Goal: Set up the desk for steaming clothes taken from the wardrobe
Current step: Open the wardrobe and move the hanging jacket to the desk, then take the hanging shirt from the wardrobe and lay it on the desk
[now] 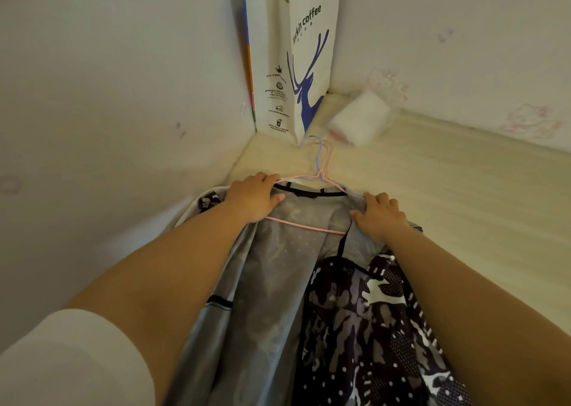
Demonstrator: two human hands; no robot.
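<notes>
Both hands press down on the shoulders of a grey jacket with a black-and-white camouflage outer print, which lies opened, lining up, on the pale cream desk. The left hand lies at the jacket's left shoulder, fingers curled over the fabric edge and the arm of the hanger beneath it. The right hand clutches the right shoulder fabric, thumb pointing inward. A white sleeve covers the left upper arm.

A thin pink wire hanger sits inside the jacket, its bar crossing the lining between the hands; a pale lilac hanger lies with it, both hooks pointing to the corner. Beyond the hooks lies a white soft pack, and a tall white paper coffee bag with a blue deer stands in the wall corner.
</notes>
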